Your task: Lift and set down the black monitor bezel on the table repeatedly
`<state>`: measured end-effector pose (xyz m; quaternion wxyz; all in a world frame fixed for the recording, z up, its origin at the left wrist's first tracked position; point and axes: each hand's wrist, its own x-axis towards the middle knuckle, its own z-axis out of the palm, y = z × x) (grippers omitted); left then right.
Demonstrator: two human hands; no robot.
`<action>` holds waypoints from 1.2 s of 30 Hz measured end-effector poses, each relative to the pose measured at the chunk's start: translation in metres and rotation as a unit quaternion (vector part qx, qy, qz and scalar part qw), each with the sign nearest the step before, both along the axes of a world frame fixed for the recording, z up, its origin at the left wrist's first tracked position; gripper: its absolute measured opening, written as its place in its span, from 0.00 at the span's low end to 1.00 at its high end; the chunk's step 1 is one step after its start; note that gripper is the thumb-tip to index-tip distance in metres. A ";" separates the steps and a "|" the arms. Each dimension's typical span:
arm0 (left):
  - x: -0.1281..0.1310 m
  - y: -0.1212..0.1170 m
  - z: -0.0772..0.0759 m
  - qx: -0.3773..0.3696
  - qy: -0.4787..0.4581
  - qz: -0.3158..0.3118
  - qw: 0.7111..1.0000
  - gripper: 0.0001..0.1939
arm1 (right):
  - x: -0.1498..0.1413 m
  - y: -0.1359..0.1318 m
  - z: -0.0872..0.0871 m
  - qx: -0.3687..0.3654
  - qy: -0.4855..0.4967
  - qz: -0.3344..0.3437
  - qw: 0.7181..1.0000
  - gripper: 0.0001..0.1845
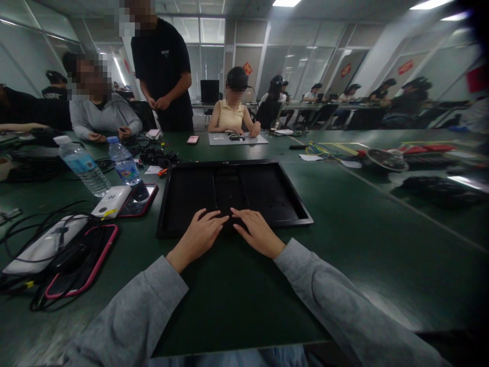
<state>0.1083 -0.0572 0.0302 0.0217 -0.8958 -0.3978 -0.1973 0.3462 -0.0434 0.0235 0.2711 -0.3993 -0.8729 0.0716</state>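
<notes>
A black rectangular frame with a raised rim, which looks like a monitor housing (191, 191), lies flat on the green table before me. My left hand (200, 232) is over its near edge, fingers stretched out and slightly apart. Beside it, my right hand (257, 230) reaches over the same edge with its fingers extended toward the left. The fingertips of both hands nearly meet at the middle of the near rim. Neither hand holds anything. Whether the fingers touch the rim, I cannot tell.
To the left stand two water bottles (124, 162), near a phone (139, 200), a white power bank (111, 202) and a pink-edged phone (87, 262) tangled with black cables. Wires (332, 149) and a round metal dish (385, 159) lie at the far right. People sit and stand across the table (344, 229).
</notes>
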 end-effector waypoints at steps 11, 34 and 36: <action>-0.001 0.004 -0.005 -0.015 0.001 0.019 1.000 0.21 | 0.001 0.001 -0.002 0.032 0.015 -0.012 0.999 0.28; -0.077 0.033 0.001 0.105 -0.101 0.413 0.899 0.22 | 0.094 0.054 0.001 0.163 0.051 -0.320 0.932 0.27; -0.086 0.037 -0.004 0.074 -0.096 0.443 0.889 0.25 | 0.118 0.062 -0.004 0.148 0.050 -0.383 0.911 0.28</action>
